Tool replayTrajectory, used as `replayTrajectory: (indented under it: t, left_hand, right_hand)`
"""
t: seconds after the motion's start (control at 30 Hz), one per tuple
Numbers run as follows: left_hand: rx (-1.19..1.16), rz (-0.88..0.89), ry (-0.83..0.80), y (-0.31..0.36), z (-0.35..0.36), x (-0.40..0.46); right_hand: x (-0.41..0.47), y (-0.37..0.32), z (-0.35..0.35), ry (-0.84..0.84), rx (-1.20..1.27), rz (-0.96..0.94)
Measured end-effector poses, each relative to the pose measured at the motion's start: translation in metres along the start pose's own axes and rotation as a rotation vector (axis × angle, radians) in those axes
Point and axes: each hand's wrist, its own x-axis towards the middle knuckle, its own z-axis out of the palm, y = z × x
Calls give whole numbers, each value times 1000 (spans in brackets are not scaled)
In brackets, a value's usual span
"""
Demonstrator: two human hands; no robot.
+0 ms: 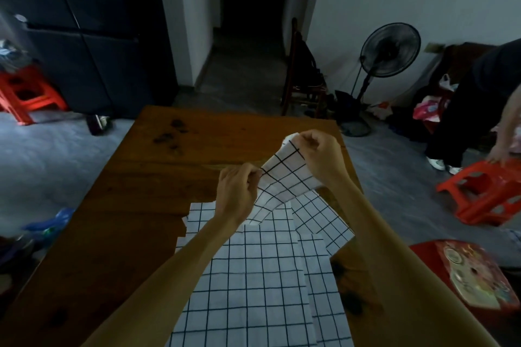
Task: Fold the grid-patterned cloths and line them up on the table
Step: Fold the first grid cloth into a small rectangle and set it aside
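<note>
A white cloth with a black grid (284, 180) hangs lifted above the wooden table (146, 186). My left hand (238, 191) pinches its near left edge, and my right hand (321, 153) grips its far top corner a little higher. Under my forearms a pile of several more grid-patterned cloths (253, 276) lies spread flat on the near part of the table. One of them (321, 220) fans out to the right toward the table's edge.
Dark stains (169, 135) mark the far left of the tabletop. A person (499, 110) at the right touches a red plastic stool (485, 194). Another red stool (25, 93) stands far left. A floor fan (389, 51) and wooden chair (304, 79) stand beyond the table.
</note>
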Motion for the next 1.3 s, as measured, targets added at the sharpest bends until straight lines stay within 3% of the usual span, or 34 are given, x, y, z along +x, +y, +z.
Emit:
replayTrajectory:
  t: [0.27,0.4,0.53,0.73,1.07,1.3]
  left_hand:
    - [-20,3,-146,12,11,12]
    - [-45,21,-83,31,20,25]
    - [-93,45,-46,34,18,29]
    - [-85,107,-56,27,17,24]
    - [-6,97,-112,-2,15,6]
    - [41,47,-120,-9,20,6]
  right_hand:
    - [0,8,3,-45,-41,-92]
    - [-5,4,5,-139,-27,-117]
    - [-10,7,1,-126,35,-89]
    - [-7,15,4,-97,-201,-220]
    - [-11,22,2,8,129,-79]
    - [-7,27,-5,-79,81,-137]
